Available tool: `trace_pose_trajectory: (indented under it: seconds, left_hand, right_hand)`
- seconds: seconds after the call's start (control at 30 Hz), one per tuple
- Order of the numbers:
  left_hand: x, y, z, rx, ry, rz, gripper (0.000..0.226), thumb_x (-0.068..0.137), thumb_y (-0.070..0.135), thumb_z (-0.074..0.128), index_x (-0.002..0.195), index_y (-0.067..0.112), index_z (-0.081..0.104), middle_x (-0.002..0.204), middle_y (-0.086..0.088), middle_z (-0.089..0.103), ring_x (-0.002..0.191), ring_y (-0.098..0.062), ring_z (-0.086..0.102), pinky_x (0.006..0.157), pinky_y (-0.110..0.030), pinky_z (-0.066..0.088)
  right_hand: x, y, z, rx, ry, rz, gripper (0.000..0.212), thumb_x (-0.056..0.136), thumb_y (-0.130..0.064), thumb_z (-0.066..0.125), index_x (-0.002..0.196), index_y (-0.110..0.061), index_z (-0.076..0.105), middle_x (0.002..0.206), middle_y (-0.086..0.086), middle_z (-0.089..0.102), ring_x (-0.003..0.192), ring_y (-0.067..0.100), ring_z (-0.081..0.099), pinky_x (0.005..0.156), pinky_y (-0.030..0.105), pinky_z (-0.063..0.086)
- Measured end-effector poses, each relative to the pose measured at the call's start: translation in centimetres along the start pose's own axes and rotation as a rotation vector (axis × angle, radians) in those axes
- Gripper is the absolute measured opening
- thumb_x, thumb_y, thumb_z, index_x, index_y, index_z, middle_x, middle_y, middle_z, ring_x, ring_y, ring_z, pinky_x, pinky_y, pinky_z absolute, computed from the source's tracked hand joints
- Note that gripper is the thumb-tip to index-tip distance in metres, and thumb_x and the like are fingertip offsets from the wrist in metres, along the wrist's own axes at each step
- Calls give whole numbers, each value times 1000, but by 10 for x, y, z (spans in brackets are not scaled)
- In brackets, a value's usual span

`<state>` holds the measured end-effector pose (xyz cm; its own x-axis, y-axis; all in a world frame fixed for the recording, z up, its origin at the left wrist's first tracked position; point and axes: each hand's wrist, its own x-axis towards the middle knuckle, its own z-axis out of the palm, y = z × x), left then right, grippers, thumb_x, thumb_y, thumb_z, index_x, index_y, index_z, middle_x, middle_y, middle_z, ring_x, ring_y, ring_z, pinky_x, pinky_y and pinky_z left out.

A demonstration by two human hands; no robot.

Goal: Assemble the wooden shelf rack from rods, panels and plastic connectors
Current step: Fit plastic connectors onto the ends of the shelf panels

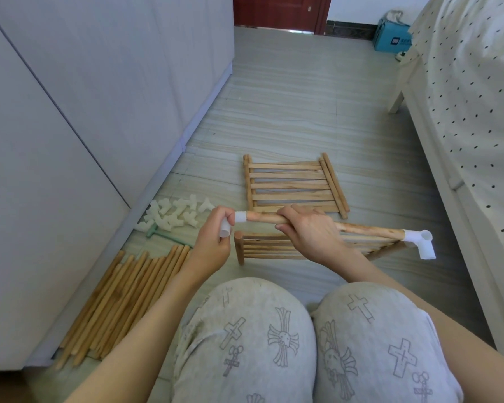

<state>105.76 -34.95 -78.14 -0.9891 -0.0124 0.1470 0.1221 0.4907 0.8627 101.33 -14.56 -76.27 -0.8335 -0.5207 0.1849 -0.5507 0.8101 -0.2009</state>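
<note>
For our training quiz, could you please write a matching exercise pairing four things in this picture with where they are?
Things:
1. spare connectors
2. loose rods
3. flat slatted panel
4. fitted white connector

Places:
A. on the far end of the held rod
B. bundled on the floor beside the left arm
C. heaped by the cabinet
D. on the floor beyond the hands

Pairs: 1-C, 2-B, 3-D, 4-A
</note>
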Motion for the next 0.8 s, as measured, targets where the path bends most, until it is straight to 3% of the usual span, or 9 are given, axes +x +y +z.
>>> trace_pose_trajectory:
  seconds: [0.1,0.2,0.3,0.4,0.5,0.57,0.67,0.73,0.8]
  left_hand:
    - [4,-2,1,56,-14,-4,36,93,-4,39,83,31,38,92,-6,51,77,-12,45,61,-17,37]
    - [4,1,0,32,-32,24,34,91,-7,40,86,27,39,107,-4,54,92,-9,49,72,-14,40]
    - [3,6,3,-5,-52,70,44,84,-16,39,84,28,39,120,3,52,108,2,45,87,-4,34]
    - [2,9,4,22,-72,127,47,82,-17,39,84,30,36,125,2,48,113,-2,43,91,-4,31]
    - [2,11,6,49,-76,184,43,76,-21,37,86,20,37,126,1,44,116,-3,39,95,-4,28]
    - [3,13,7,46,-79,202,46,73,-24,35,92,18,37,129,0,41,118,0,35,98,-2,23]
    - [6,17,6,-50,-95,155,62,81,-22,36,115,31,35,132,6,41,122,2,37,104,-11,30]
    - [8,17,4,-164,-77,99,65,90,-12,40,130,37,25,130,6,47,119,0,45,96,-12,39]
    - [6,14,1,-257,-60,18,54,94,1,49,131,35,28,124,8,52,111,-3,54,87,-12,43]
  right_hand:
    - [-1,0,-1,9,9,6,28,97,-34,44,115,-16,57,104,1,63,88,24,59,68,29,30]
    - [-1,1,-3,6,9,0,29,97,-35,43,117,-17,56,105,-1,63,89,23,59,65,27,29]
    - [-2,1,-4,21,-16,-24,31,97,-37,43,121,-21,55,109,-3,62,95,21,60,64,29,34]
    - [-3,2,-4,27,-13,-25,32,97,-38,42,122,-22,54,113,-5,62,96,22,61,62,29,33]
    - [-2,1,-4,34,-31,-42,33,97,-38,42,123,-21,54,116,-5,63,94,25,62,61,30,32]
    - [0,1,-6,24,-33,-43,33,97,-38,41,123,-21,53,114,-4,64,92,26,62,60,29,31]
    - [3,0,-9,32,-53,-24,31,97,-38,40,121,-22,52,109,-3,65,90,26,61,61,30,30]
    - [6,-2,-11,42,-80,-8,29,98,-38,39,119,-22,51,106,-2,64,89,26,60,62,30,29]
    - [8,-3,-14,53,-82,12,30,97,-40,39,119,-22,51,102,-2,65,88,26,60,62,30,29]
